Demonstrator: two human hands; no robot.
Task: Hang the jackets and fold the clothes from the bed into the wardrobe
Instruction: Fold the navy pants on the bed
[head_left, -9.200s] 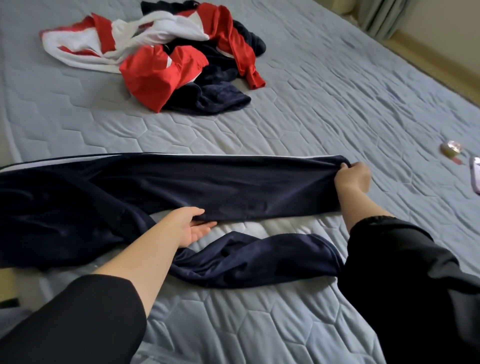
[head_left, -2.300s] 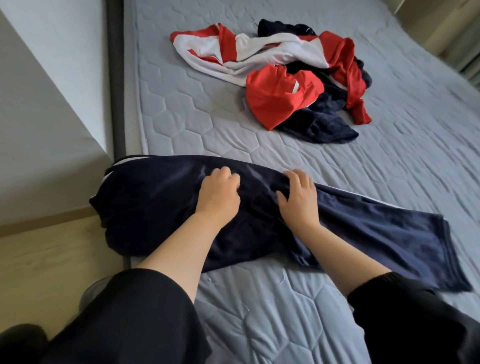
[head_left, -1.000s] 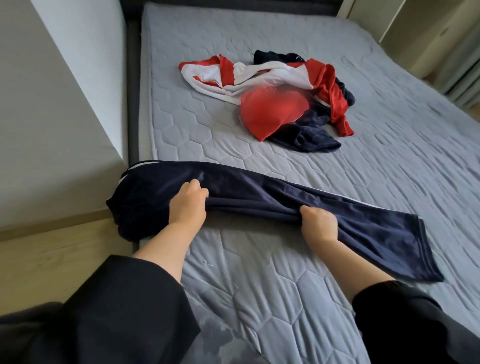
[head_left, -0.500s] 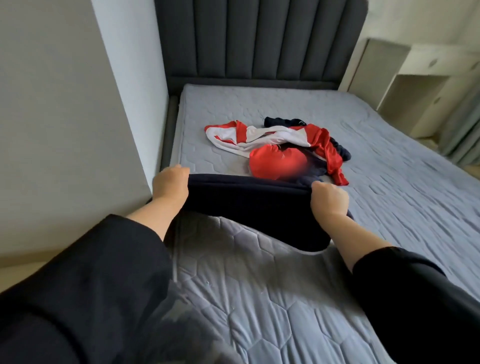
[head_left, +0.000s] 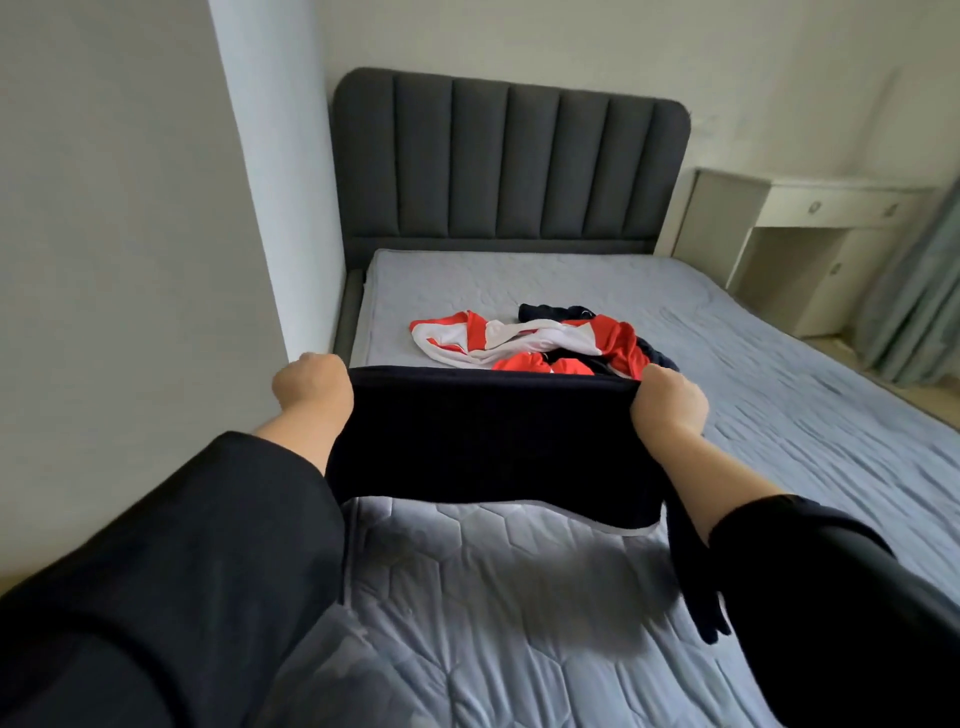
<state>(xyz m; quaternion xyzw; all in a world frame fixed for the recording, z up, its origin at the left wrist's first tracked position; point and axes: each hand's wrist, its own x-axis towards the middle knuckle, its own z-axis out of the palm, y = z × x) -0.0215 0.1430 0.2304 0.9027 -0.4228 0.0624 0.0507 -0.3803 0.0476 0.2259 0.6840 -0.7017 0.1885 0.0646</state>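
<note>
Trousers (head_left: 493, 436) are off the mattress now: half a second ago the folded navy pair was just coming up, a second ago it was still lying across the near edge of the bed (head_left: 519, 597), and now it hangs clear in the air, doubled over into a short dark panel with a pale stripe along its lower hem. Left hand (head_left: 310, 387) is fisted round the top corner on its side, right hand (head_left: 670, 402) is clenched on the opposite corner, fingers curled tight into the cloth, and a loose dark end dangles down past the right forearm toward the quilt. By my reading the fold is finished and this is the carry: the next stop should be the wardrobe, which is not in view from here. Count so far: two hands, both busy; one folded pair of trousers, in the air between them. Farther up the mattress, one heap of clothes (head_left: 540, 340) waits, red, white and navy tangled together; how many garments are in it I cannot tell, though at least one red-and-white jacket and something navy show. So most of the job is still ahead. Beyond, one padded grey headboard (head_left: 509, 161), one pale desk (head_left: 810, 228) to the right, curtain (head_left: 919, 291) at the edge.
</note>
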